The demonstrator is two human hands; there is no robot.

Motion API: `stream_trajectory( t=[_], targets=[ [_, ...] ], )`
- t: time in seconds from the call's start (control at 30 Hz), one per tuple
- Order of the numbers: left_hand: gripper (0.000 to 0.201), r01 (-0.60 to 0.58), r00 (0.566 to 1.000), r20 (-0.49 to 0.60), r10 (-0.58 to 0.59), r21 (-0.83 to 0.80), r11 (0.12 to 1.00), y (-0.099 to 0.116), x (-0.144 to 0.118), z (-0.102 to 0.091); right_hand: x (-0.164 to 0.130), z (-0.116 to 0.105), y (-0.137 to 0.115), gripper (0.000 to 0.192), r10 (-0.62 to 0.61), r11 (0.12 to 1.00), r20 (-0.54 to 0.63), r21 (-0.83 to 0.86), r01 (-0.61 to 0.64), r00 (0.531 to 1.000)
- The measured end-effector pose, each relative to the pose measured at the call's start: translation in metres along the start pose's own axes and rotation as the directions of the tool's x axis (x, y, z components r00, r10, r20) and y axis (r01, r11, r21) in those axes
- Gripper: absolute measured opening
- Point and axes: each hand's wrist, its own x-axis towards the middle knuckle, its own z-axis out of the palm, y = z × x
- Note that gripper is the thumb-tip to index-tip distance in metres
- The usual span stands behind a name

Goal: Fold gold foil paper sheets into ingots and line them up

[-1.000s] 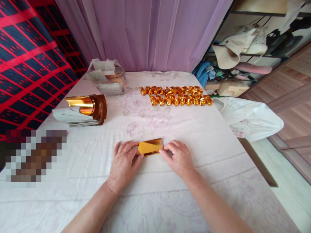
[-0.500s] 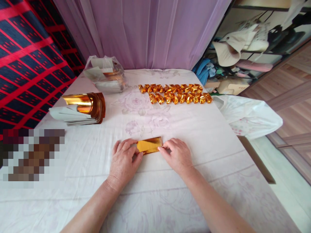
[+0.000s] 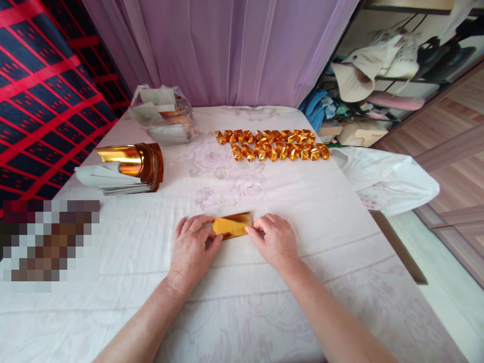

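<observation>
- The left hand (image 3: 191, 249) lies palm down on the surface (image 3: 242, 297), its fingertips pinching the left end of a folded strip of gold paper (image 3: 232, 225).
- The right hand (image 3: 276, 239) pinches the strip's right end, fingers curled over it.
- The gold paper lies flat on the white floral cloth, between both hands, near the front middle.
- Further back, two rows of small folded gold pieces (image 3: 273, 144) sit side by side.
- At the left rests a stack of gold sheets (image 3: 126, 169); behind it, a clear bag (image 3: 163, 115).
</observation>
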Motion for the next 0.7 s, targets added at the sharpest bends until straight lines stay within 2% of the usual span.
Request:
stream_trajectory(
  t=[0.7],
  targets=[
    [0.018,0.009,1.000,0.017,-0.010,0.021,1.000,0.0017,0.0006,0.0005,0.0008,0.0006,-0.0021,0.027,0.009,1.000,-0.001,-0.030,-0.009,1.000]
  ],
)
